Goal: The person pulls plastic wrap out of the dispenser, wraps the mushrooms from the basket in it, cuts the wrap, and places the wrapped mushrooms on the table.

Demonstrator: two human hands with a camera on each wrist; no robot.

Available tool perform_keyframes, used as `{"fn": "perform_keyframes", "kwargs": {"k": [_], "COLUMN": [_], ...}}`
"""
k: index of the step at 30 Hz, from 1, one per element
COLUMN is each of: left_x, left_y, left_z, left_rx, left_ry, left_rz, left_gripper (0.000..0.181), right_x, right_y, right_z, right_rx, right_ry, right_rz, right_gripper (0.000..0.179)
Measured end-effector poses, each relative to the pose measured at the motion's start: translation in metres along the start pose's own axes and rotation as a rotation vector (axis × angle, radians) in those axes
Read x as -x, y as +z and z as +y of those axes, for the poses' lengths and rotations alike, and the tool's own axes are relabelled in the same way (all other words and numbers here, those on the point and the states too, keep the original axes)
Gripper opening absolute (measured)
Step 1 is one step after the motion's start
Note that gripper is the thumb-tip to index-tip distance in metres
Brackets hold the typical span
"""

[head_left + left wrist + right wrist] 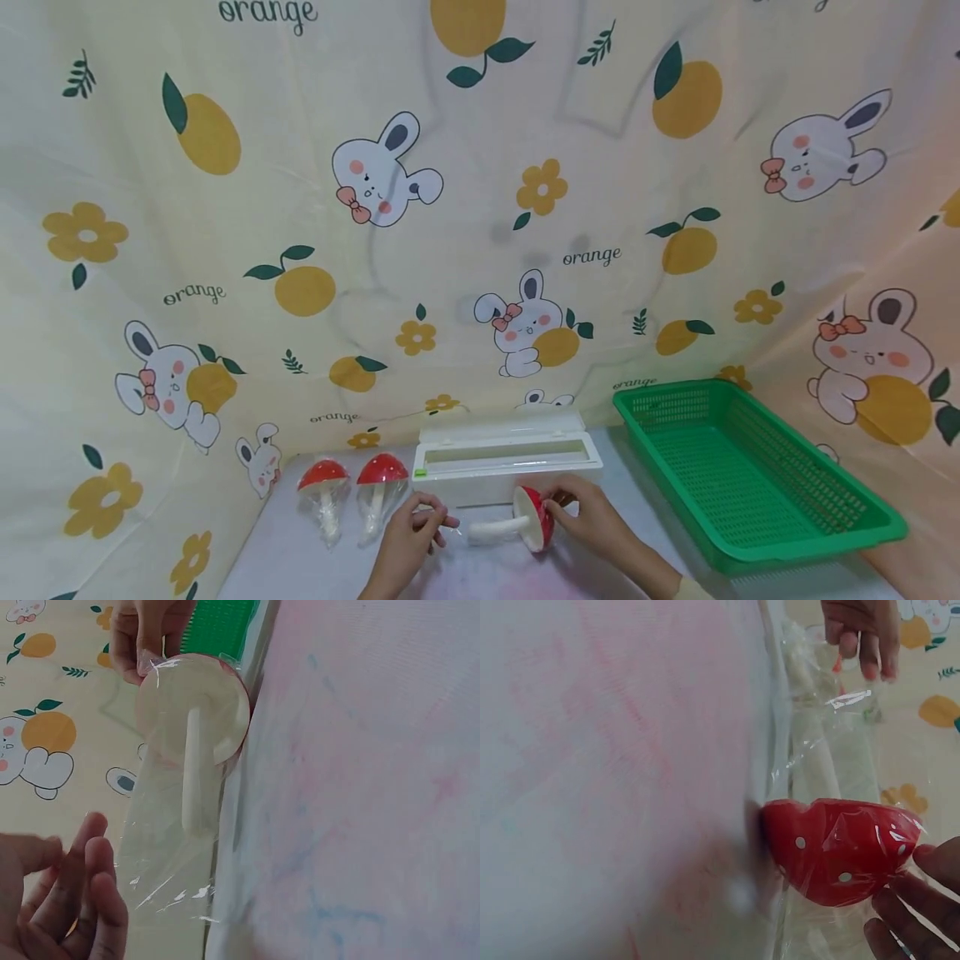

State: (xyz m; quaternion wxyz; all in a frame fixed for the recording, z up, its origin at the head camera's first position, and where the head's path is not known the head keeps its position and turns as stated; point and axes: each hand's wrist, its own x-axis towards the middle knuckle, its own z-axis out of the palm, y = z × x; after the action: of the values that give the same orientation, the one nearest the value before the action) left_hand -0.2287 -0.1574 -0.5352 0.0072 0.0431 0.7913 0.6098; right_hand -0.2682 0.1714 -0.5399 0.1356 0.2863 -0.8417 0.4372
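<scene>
A toy mushroom [536,525] with a white-dotted red cap and a white stem lies on its side in a clear plastic bag [161,877], stem toward the left. My right hand [592,518] pinches the bagged mushroom at the edge of its cap. Beyond the stem end, my left hand [408,537] hovers near the end of the bag with loosely bent fingers. A gap shows between those fingers and the bag in the left wrist view. Right behind the mushroom stands a long white box [510,490] with its lid raised.
Two more red-capped mushrooms, one [324,475] beside the other [382,471], lie in clear wrap at the left. A green perforated basket [817,556] occupies the right side. Behind everything hangs a printed cloth [465,225] with rabbits and oranges.
</scene>
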Motion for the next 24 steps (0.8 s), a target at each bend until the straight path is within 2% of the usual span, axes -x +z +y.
{"fn": "perform_keyframes", "kwargs": {"k": [3,5,10,16,21,24], "left_x": [-0.005,-0.008,-0.013,-0.017,-0.025,-0.029], "left_y": [0.005,0.008,0.013,0.023,0.031,0.034], "left_z": [-0.004,-0.007,-0.014,-0.02,-0.014,-0.011], "left_rx": [0.042,0.056,0.039,-0.108,-0.3,-0.434], "left_ry": [-0.003,0.009,0.078,0.147,0.167,0.207], "left_rz": [0.028,0.025,-0.058,-0.165,-0.22,-0.232], "left_gripper": [0.014,0.014,0.017,0.027,0.029,0.026], "right_x": [-0.001,-0.002,-0.002,-0.003,-0.002,-0.003], "right_y": [0.001,0.001,0.001,0.004,0.005,0.007], "right_z": [-0.001,-0.001,-0.002,-0.005,-0.005,-0.003], "right_rx": [-0.005,-0.006,-0.024,-0.063,-0.053,-0.055], "right_ry": [0.027,0.038,0.05,0.06,0.074,0.051], "right_rz": [-0.025,-0.034,-0.03,-0.032,-0.028,-0.024], "right_gripper": [0.013,0.012,0.011,0.008,0.01,0.011]}}
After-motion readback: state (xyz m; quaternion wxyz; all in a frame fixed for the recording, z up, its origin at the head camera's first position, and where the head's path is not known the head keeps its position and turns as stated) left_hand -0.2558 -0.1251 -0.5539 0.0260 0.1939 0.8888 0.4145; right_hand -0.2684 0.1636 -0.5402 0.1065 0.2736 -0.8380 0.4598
